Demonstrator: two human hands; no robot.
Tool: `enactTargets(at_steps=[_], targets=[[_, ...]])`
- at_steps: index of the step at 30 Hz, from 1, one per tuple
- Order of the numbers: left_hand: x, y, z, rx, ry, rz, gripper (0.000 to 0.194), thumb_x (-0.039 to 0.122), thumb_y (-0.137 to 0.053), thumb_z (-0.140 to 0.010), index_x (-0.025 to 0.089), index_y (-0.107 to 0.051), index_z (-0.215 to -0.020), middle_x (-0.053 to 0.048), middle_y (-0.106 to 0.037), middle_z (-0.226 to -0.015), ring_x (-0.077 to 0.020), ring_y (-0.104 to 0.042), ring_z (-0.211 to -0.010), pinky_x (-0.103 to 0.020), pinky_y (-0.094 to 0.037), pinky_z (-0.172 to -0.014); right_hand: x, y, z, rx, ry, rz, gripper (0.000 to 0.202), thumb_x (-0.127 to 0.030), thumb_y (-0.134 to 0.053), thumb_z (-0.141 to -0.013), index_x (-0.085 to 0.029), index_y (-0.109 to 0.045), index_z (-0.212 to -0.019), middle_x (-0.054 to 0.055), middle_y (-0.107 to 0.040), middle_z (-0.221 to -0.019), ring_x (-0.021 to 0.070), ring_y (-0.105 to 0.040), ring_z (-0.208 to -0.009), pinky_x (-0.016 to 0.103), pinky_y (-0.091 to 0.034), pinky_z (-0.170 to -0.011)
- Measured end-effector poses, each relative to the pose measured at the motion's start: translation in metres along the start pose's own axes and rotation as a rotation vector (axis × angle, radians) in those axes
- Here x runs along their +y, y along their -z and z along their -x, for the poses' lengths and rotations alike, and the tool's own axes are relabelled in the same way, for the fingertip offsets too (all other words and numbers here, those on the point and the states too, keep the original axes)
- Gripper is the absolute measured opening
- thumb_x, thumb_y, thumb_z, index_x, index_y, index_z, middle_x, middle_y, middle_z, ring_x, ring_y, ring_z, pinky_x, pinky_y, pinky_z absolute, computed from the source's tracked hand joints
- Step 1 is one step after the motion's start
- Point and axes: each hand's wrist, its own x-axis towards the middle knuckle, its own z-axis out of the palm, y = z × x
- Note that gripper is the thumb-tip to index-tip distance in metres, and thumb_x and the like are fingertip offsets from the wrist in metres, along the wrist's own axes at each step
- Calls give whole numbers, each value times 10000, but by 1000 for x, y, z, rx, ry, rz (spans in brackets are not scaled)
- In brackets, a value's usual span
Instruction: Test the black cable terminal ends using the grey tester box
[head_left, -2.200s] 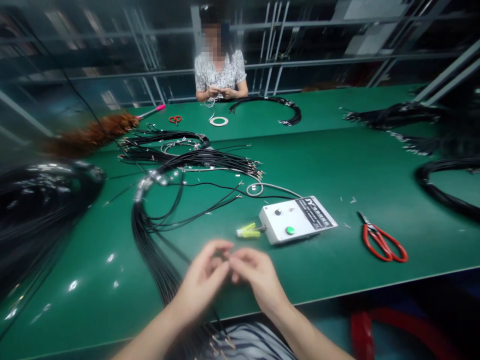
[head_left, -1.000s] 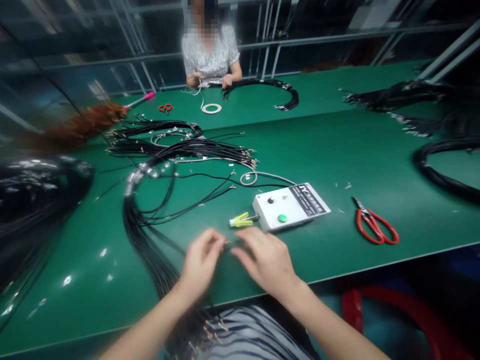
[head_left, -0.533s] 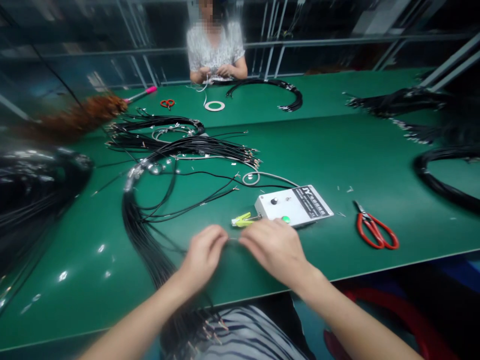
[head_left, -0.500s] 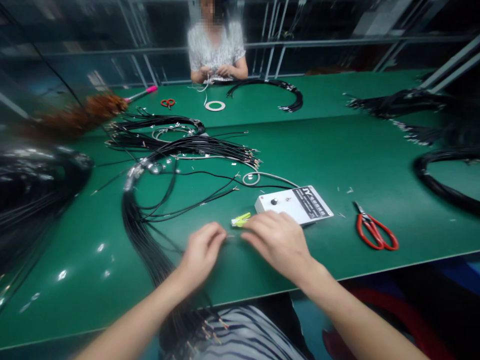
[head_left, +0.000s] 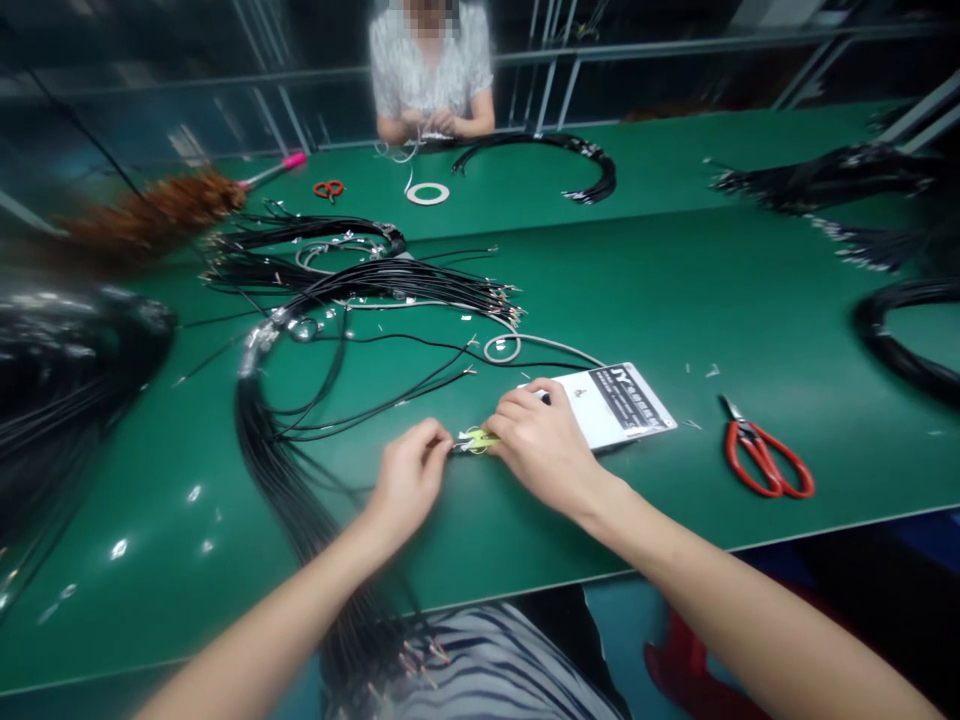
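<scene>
My left hand (head_left: 411, 462) pinches the end of a thin wire at the front middle of the table. Its fingertips are close to the metal jaws of a yellow-green clip (head_left: 480, 440). My right hand (head_left: 541, 435) has its fingers closed on the back of that clip, beside a white box (head_left: 622, 405) with a black label, and partly covers the box's knob. A thick bundle of black cables (head_left: 259, 430) curves along the left and runs down over my left forearm's side to the lap, where stripped ends show.
Red-handled cutters (head_left: 766, 455) lie to the right on the green table (head_left: 675, 300). More black cables (head_left: 911, 335) are at the right edge. A person (head_left: 431, 75) sits opposite, near a white ring (head_left: 427, 194) and small red scissors (head_left: 328, 189). A brown duster (head_left: 165, 205) lies back left.
My right hand has closed on the clip. My left hand's wire end has come up to the clip's jaws. The view has tilted slightly downward.
</scene>
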Motion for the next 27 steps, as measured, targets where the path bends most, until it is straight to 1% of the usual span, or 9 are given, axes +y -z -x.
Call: enactTargets(at_steps=[4,9,14,18,20,21,23,25,27], targets=[[1,-5,-2,11,-1,-31,171,180,-485,-923,185,-546,-763,9,-566,-722,-140,-527,-685,-224,-385,-625,0,0,1,16,-1,14,158,-156,-594,-895,-197,-634,-748,21,-706,-791,198,-575,-892,427,-259,-934],[1,-6,-3,18,10,-53,174,187,-480,-926,186,-550,-766,7,-571,-723,-142,-527,-675,-224,-375,-606,-1,0,2,15,-9,12,148,-124,-573,-882,-201,-632,-770,35,-702,-817,219,-578,-919,446,-251,-947],[0,-8,-2,26,9,-56,170,191,-483,-925,188,-559,-773,9,-570,-720,-139,-523,-657,-221,-374,-592,-3,0,3,11,-18,37,117,-143,-579,-880,-196,-631,-789,47,-695,-839,231,-576,-934,466,-244,-966],[0,-9,-2,32,10,-55,175,200,-481,-926,189,-558,-768,8,-572,-715,-138,-520,-642,-218,-370,-579,-9,1,1,-9,-40,55,85,-123,-591,-864,-190,-638,-839,69,-702,-887,257,-577,-988,487,-243,-981],[0,-8,-3,33,12,-54,176,205,-481,-926,189,-557,-768,7,-575,-716,-139,-524,-644,-219,-372,-585,-10,5,3,-9,-48,38,60,-146,-608,-867,-188,-643,-891,78,-712,-931,268,-582,-1024,501,-239,-997],[0,-8,-3,32,12,-53,175,207,-482,-926,188,-559,-770,6,-578,-719,-140,-527,-648,-220,-375,-590,-10,8,5,5,-50,16,69,-171,-620,-872,-188,-645,-935,82,-718,-970,273,-584,-1048,506,-236,-1006],[0,-8,-3,28,10,-48,173,208,-482,-926,187,-566,-777,3,-585,-726,-144,-537,-665,-224,-385,-607,-7,15,16,70,-62,-46,156,-229,-631,-888,-193,-636,-1039,88,-718,-1072,276,-588,-1095,503,-242,-1022],[0,-8,-2,25,5,-36,168,210,-484,-926,185,-575,-787,-2,-595,-736,-150,-550,-683,-230,-396,-627,-2,22,35,189,-115,-104,195,-242,-604,-913,-210,-621,-1104,79,-710,-1147,266,-599,-1123,475,-277,-1020],[0,-8,-2,27,-1,-20,165,212,-488,-923,185,-578,-787,-4,-599,-737,-155,-559,-692,-235,-403,-638,2,25,59,356,-223,-137,164,-196,-568,-923,-229,-626,-1074,60,-719,-1144,253,-618,-1120,441,-332,-989]])
